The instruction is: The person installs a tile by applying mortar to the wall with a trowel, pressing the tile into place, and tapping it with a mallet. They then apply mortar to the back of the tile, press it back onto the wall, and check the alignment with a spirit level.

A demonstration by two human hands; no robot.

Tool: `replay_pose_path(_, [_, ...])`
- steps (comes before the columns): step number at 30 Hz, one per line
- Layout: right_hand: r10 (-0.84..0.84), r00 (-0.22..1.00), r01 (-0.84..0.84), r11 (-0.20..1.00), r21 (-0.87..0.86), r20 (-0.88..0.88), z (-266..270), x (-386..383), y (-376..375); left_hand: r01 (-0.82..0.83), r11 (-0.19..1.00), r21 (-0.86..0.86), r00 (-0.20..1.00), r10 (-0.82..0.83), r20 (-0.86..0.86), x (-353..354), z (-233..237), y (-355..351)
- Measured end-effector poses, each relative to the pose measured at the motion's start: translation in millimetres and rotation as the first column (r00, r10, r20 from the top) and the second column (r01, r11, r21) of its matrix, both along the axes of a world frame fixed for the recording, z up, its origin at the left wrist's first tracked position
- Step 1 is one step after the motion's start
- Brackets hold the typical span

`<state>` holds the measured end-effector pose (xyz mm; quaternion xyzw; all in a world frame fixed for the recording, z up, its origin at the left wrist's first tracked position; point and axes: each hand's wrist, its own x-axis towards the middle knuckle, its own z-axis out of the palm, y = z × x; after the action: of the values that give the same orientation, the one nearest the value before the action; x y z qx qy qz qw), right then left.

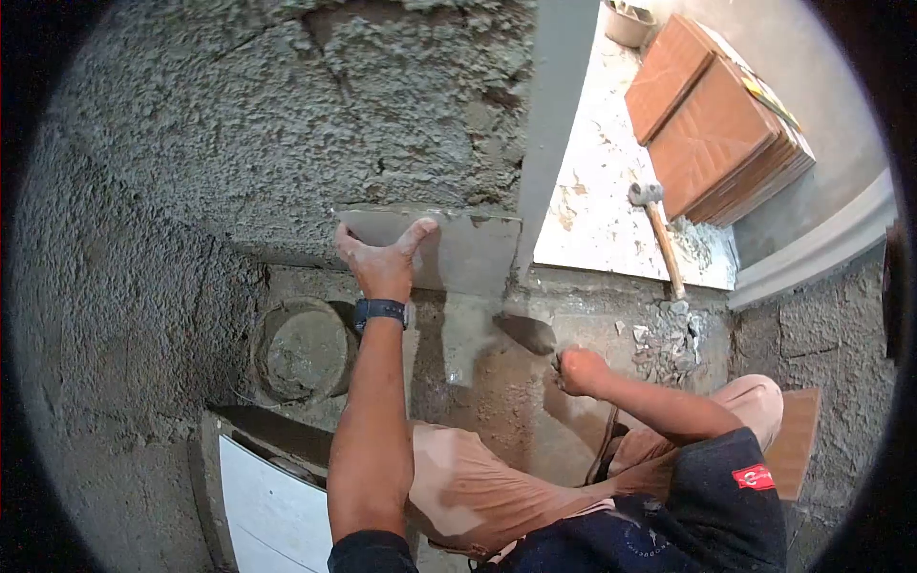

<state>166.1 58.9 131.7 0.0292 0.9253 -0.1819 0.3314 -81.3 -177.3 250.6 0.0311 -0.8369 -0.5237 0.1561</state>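
Observation:
My left hand [382, 263], with a watch on its wrist, is on a grey tile [478, 250] that stands along the foot of the rough wall. Its thumb and fingers are spread at the tile's upper edge and hold it there. The fist of my right hand [580, 371] is closed round the handle of a trowel [528, 333]. The trowel's blade points left, over the wet, mortar-smeared floor and below the tile. Most of the handle is hidden inside the fist.
A bucket of mortar [306, 353] stands left of my left arm. On the white-splashed floor [597, 205] beyond the threshold are a mallet [659, 234] and stacked brown tiles [712, 134]. Rubble [673, 339] lies at right. A white panel [277, 511] is at lower left.

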Motion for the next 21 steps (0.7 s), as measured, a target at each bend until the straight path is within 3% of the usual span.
replay_pose_path(2, [-0.150, 0.973, 0.164, 0.984, 0.068, -0.175, -29, 15, -7, 0.001, 1.000, 0.023, 1.000, 0.000, -0.023, -2, -4, 1])
replay_pose_path(7, [-0.369, 0.928, 0.361, 0.923, -0.137, -0.044, -57, 33, -7, 0.026, 0.999, 0.031, 1.000, -0.026, 0.000, -7, -8, -5])
replay_pose_path(9, [-0.608, 0.793, 0.591, 0.782, -0.200, -0.034, -55, 33, -21, 0.051, 0.998, 0.044, 0.999, -0.051, 0.001, -4, -1, -1])
replay_pose_path(12, [-0.715, 0.699, 0.699, 0.685, -0.206, -0.006, -67, 36, -54, 0.059, 0.997, 0.046, 0.998, -0.059, 0.004, -1, 2, -1])
replay_pose_path(16, [-0.793, 0.601, 0.780, 0.555, -0.291, 0.101, -69, 33, -95, 0.055, 0.998, 0.016, 0.998, -0.055, -0.001, -11, -14, -11])
replay_pose_path(18, [-0.824, 0.566, 0.734, 0.513, -0.445, -0.017, -87, 31, -113, 0.070, 0.997, 0.022, 0.998, -0.070, -0.004, -14, -15, -13])
replay_pose_path(21, [-0.851, 0.515, 0.693, 0.481, -0.537, -0.097, -104, 22, -130, 0.072, 0.997, 0.016, 0.997, -0.071, -0.039, -14, -14, -11])
